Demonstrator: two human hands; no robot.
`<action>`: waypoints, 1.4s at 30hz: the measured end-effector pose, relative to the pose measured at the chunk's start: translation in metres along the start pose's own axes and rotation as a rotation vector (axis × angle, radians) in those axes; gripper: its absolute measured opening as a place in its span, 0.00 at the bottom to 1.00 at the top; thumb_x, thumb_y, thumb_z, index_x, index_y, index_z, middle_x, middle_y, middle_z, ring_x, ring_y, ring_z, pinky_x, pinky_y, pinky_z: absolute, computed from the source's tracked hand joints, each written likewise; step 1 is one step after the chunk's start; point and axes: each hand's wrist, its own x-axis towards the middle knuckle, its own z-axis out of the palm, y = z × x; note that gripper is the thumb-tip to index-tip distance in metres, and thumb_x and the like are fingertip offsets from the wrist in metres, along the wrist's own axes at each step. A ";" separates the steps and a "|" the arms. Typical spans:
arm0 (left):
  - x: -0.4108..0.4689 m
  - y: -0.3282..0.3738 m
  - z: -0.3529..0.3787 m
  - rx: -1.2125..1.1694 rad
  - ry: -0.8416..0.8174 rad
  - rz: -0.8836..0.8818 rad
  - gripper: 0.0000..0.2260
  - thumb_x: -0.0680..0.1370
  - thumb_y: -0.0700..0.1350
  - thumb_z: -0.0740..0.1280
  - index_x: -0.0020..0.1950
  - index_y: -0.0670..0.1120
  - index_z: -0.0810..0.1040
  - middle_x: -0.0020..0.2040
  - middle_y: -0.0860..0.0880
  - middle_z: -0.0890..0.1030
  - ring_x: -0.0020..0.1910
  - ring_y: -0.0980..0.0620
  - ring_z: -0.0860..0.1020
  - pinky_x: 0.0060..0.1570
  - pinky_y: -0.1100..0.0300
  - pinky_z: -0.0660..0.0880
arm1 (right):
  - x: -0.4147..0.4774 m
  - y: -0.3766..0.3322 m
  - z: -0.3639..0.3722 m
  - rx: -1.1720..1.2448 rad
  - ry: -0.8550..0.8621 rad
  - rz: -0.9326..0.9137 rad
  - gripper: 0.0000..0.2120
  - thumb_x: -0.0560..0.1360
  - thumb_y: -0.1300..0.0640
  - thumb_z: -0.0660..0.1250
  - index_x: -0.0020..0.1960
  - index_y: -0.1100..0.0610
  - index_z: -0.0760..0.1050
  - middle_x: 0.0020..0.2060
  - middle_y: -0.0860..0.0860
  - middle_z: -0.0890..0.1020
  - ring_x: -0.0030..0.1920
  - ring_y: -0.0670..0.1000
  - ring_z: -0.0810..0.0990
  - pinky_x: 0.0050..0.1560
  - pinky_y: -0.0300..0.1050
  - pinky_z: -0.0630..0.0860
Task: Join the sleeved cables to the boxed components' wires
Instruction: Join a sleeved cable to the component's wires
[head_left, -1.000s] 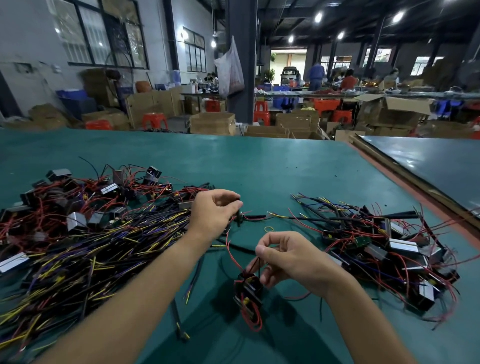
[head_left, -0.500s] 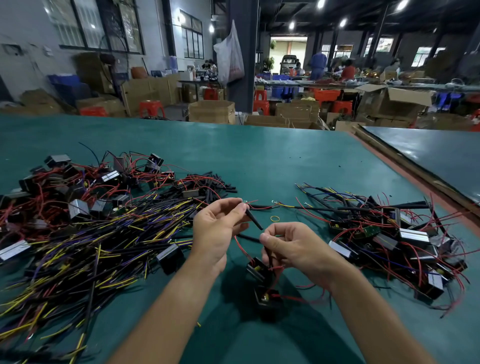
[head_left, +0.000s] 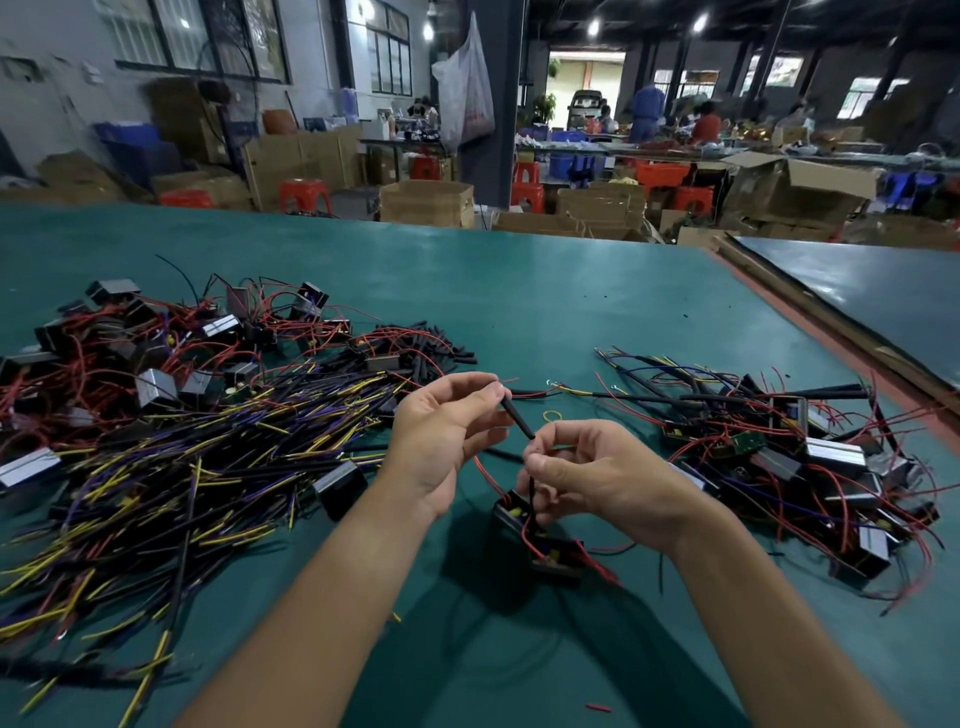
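Note:
My left hand (head_left: 444, 436) pinches the upper end of a short black sleeve (head_left: 517, 418) between thumb and fingers. My right hand (head_left: 587, 475) pinches the sleeve's lower end together with a thin black wire running down to two small black boxed components (head_left: 540, 540) with red wires, which hang or rest just below my hands. A big heap of black sleeved cables with yellow and purple ends (head_left: 171, 473) lies at the left. More boxed components with red wires (head_left: 156, 353) sit behind that heap.
A pile of joined components and cables (head_left: 789, 457) lies at the right on the green table (head_left: 519, 291). Loose black sleeve pieces (head_left: 441, 345) lie behind my left hand. A yellow rubber band (head_left: 553, 415) lies beyond my fingers. A second table (head_left: 883, 296) stands at the right.
My left hand came back from the far cable with a black sleeve, and both hands closed together over the boxed components. The view tilted slightly downward.

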 end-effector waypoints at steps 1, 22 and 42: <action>0.000 0.000 0.000 0.001 0.007 -0.002 0.05 0.75 0.34 0.69 0.45 0.43 0.79 0.37 0.48 0.84 0.29 0.56 0.81 0.30 0.65 0.78 | -0.001 0.001 -0.001 -0.004 -0.014 -0.002 0.04 0.73 0.63 0.70 0.44 0.62 0.75 0.37 0.59 0.84 0.30 0.49 0.80 0.35 0.41 0.80; -0.001 -0.001 0.002 0.055 0.023 0.050 0.05 0.75 0.33 0.69 0.44 0.43 0.79 0.37 0.48 0.83 0.26 0.56 0.78 0.28 0.66 0.76 | -0.003 -0.005 -0.002 -0.151 0.005 0.027 0.14 0.79 0.61 0.65 0.36 0.56 0.80 0.31 0.54 0.80 0.26 0.46 0.74 0.29 0.36 0.74; 0.001 -0.001 -0.001 0.147 0.018 0.116 0.04 0.74 0.34 0.71 0.45 0.42 0.80 0.37 0.46 0.83 0.25 0.56 0.76 0.26 0.65 0.75 | 0.000 -0.006 -0.002 -0.114 0.073 0.077 0.08 0.65 0.58 0.65 0.28 0.55 0.75 0.26 0.53 0.75 0.24 0.48 0.73 0.24 0.37 0.69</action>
